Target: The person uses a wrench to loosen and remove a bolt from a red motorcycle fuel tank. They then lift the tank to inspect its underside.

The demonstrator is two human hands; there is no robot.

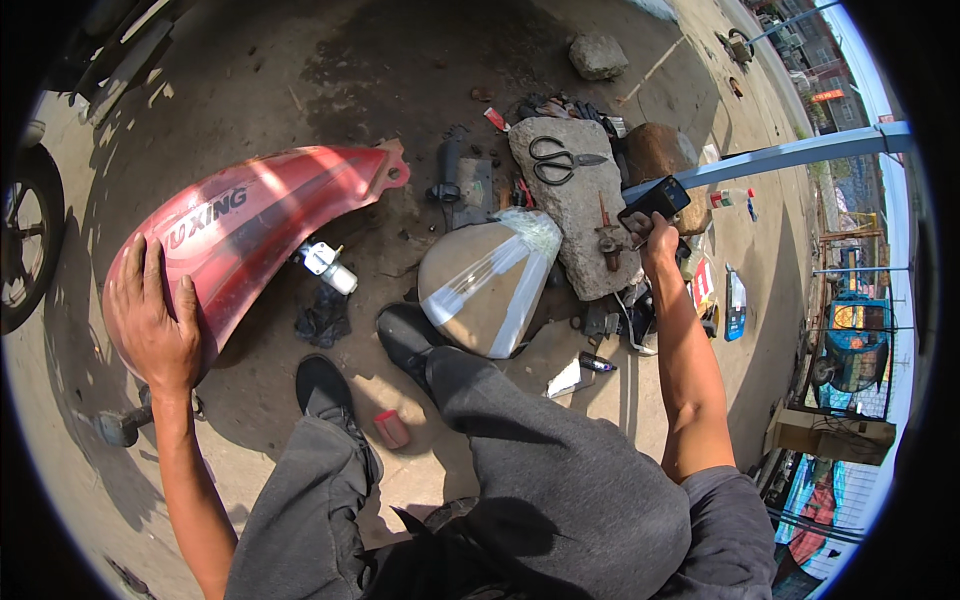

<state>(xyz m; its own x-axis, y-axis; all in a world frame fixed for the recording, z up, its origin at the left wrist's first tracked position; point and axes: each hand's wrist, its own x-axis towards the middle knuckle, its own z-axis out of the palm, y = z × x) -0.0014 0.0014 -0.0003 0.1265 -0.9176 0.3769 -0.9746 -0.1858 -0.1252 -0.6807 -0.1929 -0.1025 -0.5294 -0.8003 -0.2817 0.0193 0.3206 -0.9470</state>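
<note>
My left hand (156,318) rests with fingers spread on a red motorcycle fuel tank (275,200) lying on the ground at the left. A white and silver fitting with a cup-like bowl (328,265) sticks out from under the tank's edge. On the right, my right hand (652,243) is closed around a black smartphone (655,203) with its screen lit. The phone is held over a long stone block (600,255), which bears black-handled scissors (566,160) and a rusty metal part (608,245). Between my hands sits a rounded form wrapped in clear and white tape (470,275).
A blue pole (770,160) crosses at the right, close to the phone. Loose rocks (598,57), small tools and scraps surround the stone block. A red block (391,429) lies by my left shoe (322,388). A wheel (32,240) stands at the far left.
</note>
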